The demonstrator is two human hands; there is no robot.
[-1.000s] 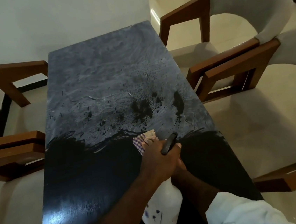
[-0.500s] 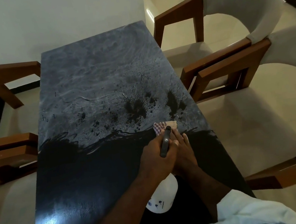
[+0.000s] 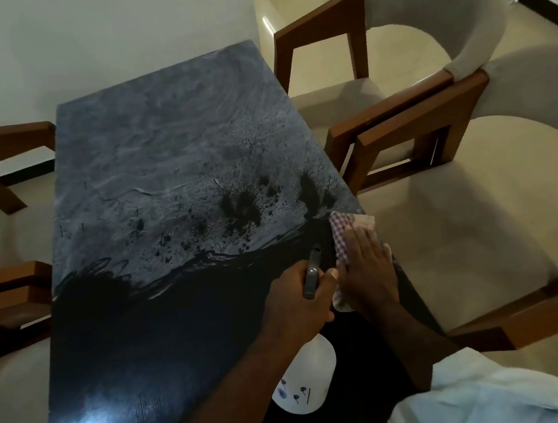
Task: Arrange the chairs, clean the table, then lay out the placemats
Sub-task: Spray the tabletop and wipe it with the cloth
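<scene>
Over the table (image 3: 148,163), left hand (image 3: 290,303) grips spray bottle (image 3: 305,380) aimed lengthwise away; flat right hand (image 3: 368,271) presses cloth (image 3: 341,227).

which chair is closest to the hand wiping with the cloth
The nearer right-side beige-cushioned wooden chair; its seat sits just beside the right hand pressing the red-checked cloth. The others stand farther.

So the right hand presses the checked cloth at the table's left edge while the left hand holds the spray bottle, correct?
Not quite. The head view shows the right hand pressing the checked cloth at the table's right edge, not its left. The left hand does hold the spray bottle.
</scene>
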